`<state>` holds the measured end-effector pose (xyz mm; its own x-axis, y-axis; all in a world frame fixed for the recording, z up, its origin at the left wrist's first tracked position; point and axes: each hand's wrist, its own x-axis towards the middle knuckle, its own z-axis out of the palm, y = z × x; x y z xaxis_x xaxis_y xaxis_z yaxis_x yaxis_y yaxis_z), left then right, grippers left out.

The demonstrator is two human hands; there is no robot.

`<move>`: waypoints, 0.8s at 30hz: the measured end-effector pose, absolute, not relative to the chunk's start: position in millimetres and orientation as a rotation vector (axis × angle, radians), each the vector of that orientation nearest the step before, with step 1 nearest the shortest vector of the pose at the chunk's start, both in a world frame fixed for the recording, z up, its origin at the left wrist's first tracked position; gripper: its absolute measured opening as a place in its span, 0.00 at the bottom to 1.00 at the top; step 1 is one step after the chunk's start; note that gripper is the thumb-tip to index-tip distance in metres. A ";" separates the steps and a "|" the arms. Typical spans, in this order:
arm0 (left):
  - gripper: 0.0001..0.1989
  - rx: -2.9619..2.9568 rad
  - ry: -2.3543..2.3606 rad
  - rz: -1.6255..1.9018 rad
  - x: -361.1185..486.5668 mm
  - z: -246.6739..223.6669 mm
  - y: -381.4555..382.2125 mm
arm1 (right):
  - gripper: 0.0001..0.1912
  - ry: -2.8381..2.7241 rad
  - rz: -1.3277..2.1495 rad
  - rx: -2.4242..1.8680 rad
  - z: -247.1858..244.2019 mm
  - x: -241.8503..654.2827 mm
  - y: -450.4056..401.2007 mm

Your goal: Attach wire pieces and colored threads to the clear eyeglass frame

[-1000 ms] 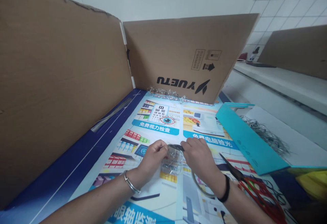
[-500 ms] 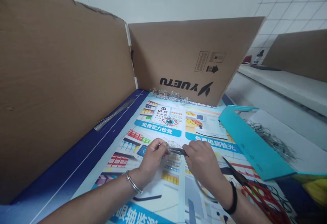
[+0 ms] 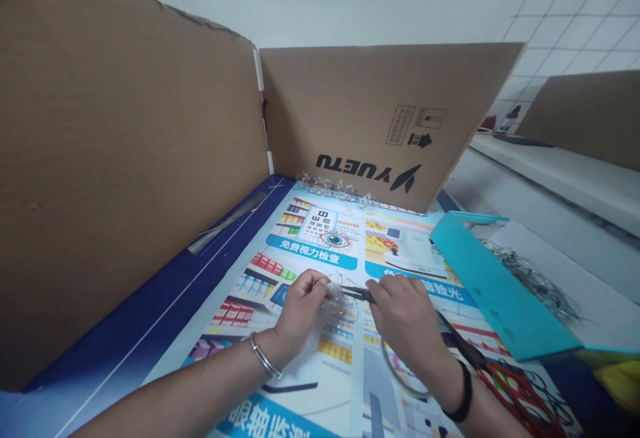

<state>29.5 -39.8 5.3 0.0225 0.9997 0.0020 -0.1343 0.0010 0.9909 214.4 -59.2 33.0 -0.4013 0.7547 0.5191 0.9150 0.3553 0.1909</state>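
My left hand (image 3: pixel 299 308), wearing a silver bangle, pinches a loose coil of thin wire (image 3: pixel 345 317) near the middle of the printed sheet. My right hand (image 3: pixel 406 315), with a black band on its wrist, is wrapped round a pair of dark pliers (image 3: pixel 358 293). The jaws point left over the coil, slightly parted and a short way from my left fingertips. Whether they touch the wire I cannot tell. My right palm hides the handles. Beneath the right hand lies a ring of pale cord or wire (image 3: pixel 395 375).
Red-handled scissors (image 3: pixel 480 361) lie right of my right forearm. Beyond them, a turquoise box (image 3: pixel 500 291) holds tangled wire pieces (image 3: pixel 535 278). Cardboard panels (image 3: pixel 390 91) stand behind and left. A pile of wire bits (image 3: pixel 335 185) lies along the back panel; a flat strip (image 3: pixel 227 223) lies at left.
The pliers have drawn slightly right, away from my left fingertips, and their jaws show more apart. My left hand keeps its pinch on the wire. The view has shifted a little.
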 end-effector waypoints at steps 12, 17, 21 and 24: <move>0.07 1.275 1.121 1.231 30.3 1.4 -39.1 | 0.04 -2.384 -0.540 -1.609 41.5 199.1 -64.5; 0.06 1.365 1.157 1.229 31.6 1.2 -41.4 | 0.03 -2.388 -0.577 -1.693 41.2 196.3 -64.2; 0.05 1.449 1.216 1.232 32.0 5.6 -42.5 | 0.02 -2.359 -0.661 -1.714 42.2 196.3 -64.8; 0.05 1.505 1.253 1.239 31.6 7.4 -42.3 | 0.03 -2.366 -0.699 -1.708 43.5 195.7 -65.7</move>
